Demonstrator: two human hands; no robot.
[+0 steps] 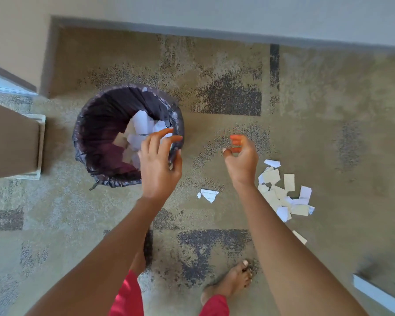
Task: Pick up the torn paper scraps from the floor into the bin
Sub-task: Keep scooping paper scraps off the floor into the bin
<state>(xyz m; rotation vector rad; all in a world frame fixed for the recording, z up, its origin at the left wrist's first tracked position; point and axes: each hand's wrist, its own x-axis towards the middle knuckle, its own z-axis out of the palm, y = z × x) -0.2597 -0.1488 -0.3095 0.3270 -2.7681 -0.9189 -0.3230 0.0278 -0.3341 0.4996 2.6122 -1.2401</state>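
Observation:
A round bin [94, 133] lined with a dark plastic bag stands on the carpet at centre left, with white paper scraps [141, 124] lying inside it. My left hand [160, 163] hovers over the bin's right rim, fingers spread and loosely bent, holding nothing. My right hand [241, 156] hangs over bare carpet to the right of the bin, fingers loosely curled and empty. A pile of torn scraps [283, 195] lies on the floor right of my right wrist. A single scrap [209, 195] lies between my forearms, and another piece [300, 237] peeks out beside my right forearm.
A wall and baseboard [214, 35] run along the top. A brown furniture piece on a pale base [40, 144] stands left of the bin. My bare foot [230, 283] and red shorts are at the bottom. A white edge [379, 295] juts in at lower right.

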